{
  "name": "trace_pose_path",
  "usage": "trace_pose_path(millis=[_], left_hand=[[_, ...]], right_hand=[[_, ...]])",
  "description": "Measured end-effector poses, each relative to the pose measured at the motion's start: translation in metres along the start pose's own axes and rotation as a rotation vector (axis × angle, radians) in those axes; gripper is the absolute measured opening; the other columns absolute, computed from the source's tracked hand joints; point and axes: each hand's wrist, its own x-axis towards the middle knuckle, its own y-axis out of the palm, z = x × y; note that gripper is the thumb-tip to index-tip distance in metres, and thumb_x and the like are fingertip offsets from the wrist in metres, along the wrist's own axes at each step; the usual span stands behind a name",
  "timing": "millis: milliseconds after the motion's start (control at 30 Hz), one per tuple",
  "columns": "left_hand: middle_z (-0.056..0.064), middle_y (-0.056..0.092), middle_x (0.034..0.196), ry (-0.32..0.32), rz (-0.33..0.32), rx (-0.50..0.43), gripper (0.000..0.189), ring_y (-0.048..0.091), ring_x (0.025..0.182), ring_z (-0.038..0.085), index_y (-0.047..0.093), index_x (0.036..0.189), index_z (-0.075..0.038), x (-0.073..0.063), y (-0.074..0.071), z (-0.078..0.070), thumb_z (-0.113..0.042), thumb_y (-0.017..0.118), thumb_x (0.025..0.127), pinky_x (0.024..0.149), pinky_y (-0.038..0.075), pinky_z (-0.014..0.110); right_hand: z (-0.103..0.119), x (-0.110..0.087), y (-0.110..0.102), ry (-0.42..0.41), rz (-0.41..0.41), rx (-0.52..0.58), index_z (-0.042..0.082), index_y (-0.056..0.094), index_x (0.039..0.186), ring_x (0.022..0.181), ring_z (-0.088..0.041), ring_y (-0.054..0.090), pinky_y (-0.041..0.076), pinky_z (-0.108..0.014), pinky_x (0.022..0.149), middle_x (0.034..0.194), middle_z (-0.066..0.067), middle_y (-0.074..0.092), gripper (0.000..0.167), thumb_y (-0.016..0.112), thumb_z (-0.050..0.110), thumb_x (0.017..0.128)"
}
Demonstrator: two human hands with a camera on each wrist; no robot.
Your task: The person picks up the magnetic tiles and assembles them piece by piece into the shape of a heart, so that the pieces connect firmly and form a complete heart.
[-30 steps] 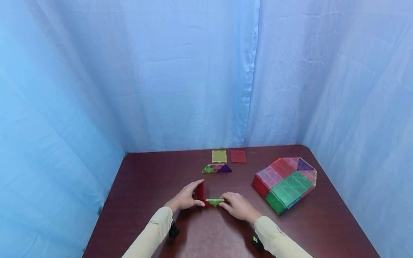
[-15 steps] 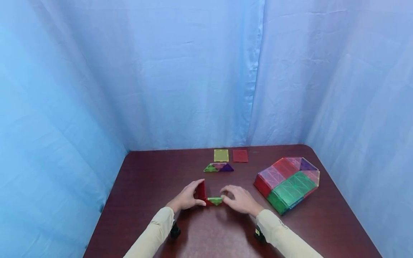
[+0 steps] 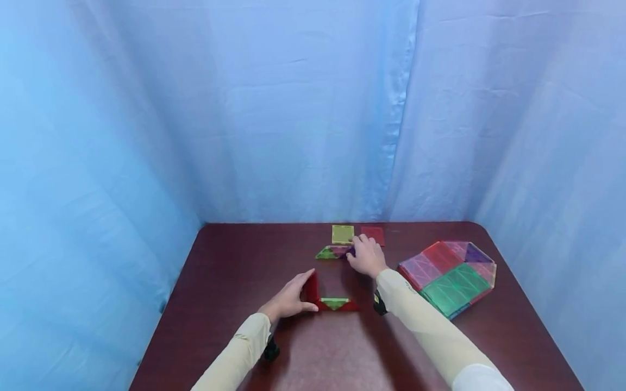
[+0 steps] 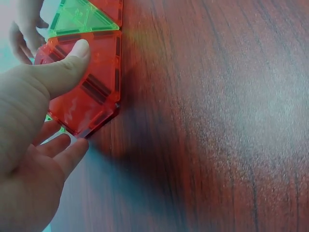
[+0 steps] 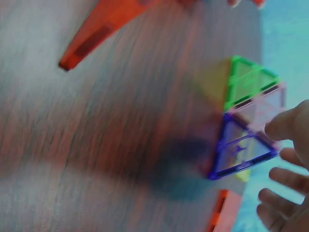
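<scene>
My left hand (image 3: pixel 290 300) holds an upright red magnetic tile (image 3: pixel 311 288), its thumb pressed on a red face and its fingers on the other side. Joined to that tile is a low row with a green triangle tile (image 3: pixel 335 303) set between red pieces; the green triangle (image 4: pixel 79 17) shows at the top of the left wrist view. Farther back, my right hand (image 3: pixel 368 256) reaches over a standing row of triangle tiles: green (image 5: pixel 248 82), pink (image 5: pixel 265 104) and purple (image 5: pixel 241 150). Its thumb is close to the pink and purple ones; contact is unclear. The fingers are spread apart.
Flat at the table's back edge lie a yellow-green square tile (image 3: pixel 343 233) and a red square tile (image 3: pixel 374 234). A large assembled block of coloured tiles (image 3: pixel 457 288) stands at the right. Blue curtains (image 3: pixel 293 136) surround the dark wooden table (image 3: pixel 235 260).
My right hand has let go of the low row's right end and moved back to the standing triangles. The left hand has kept its hold on the red tile. The head view has shifted slightly.
</scene>
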Motion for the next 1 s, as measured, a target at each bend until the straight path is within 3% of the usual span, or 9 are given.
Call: trace_pose_path(millis=[100, 300, 433, 667, 1000], left_hand=[[0.016, 0.044, 0.154, 0.012, 0.011, 0.022, 0.1, 0.047, 0.139, 0.032, 0.029, 0.16, -0.006, 0.001, 0.003, -0.002, -0.029, 0.087, 0.082, 0.11, 0.045, 0.05], [0.017, 0.044, 0.153, 0.031, 0.003, 0.025, 0.096, 0.045, 0.141, 0.031, 0.031, 0.158, -0.004, 0.003, 0.006, -0.004, -0.024, 0.086, 0.083, 0.113, 0.043, 0.049], [0.016, 0.047, 0.151, 0.026, -0.013, -0.01, 0.095, 0.05, 0.134, 0.03, 0.032, 0.157, -0.003, 0.003, 0.004, -0.003, -0.022, 0.086, 0.082, 0.106, 0.048, 0.047], [0.018, 0.049, 0.147, 0.025, -0.025, -0.066, 0.093, 0.056, 0.122, 0.028, 0.034, 0.156, -0.004, 0.003, -0.001, 0.0, -0.018, 0.087, 0.081, 0.097, 0.054, 0.044], [0.017, 0.049, 0.147, 0.012, -0.022, -0.079, 0.093, 0.056, 0.123, 0.028, 0.033, 0.157, -0.004, 0.004, -0.001, 0.001, -0.018, 0.086, 0.082, 0.098, 0.054, 0.043]], right_hand=[[-0.007, 0.004, 0.008, -0.02, 0.029, -0.035, 0.006, 0.066, 0.128, 0.109, -0.042, 0.061, 0.049, -0.058, 0.092, 0.121, -0.017, 0.067, 0.038, 0.067, 0.025, 0.095], [-0.017, 0.004, 0.018, -0.032, 0.057, 0.097, 0.014, 0.073, 0.109, 0.094, -0.027, 0.07, 0.055, -0.05, 0.083, 0.104, -0.006, 0.074, 0.015, 0.065, 0.021, 0.1], [-0.022, -0.001, 0.016, -0.05, 0.082, 0.141, 0.014, 0.074, 0.11, 0.093, -0.023, 0.069, 0.057, -0.046, 0.081, 0.106, -0.005, 0.075, 0.015, 0.066, 0.021, 0.099], [-0.024, -0.013, 0.008, -0.167, 0.128, 0.164, 0.013, 0.074, 0.11, 0.093, -0.018, 0.068, 0.056, -0.043, 0.083, 0.103, -0.003, 0.074, 0.014, 0.067, 0.018, 0.098], [-0.008, -0.024, 0.013, -0.229, 0.155, 0.165, 0.015, 0.074, 0.109, 0.092, -0.015, 0.068, 0.057, -0.041, 0.085, 0.101, 0.0, 0.073, 0.013, 0.068, 0.019, 0.098]])
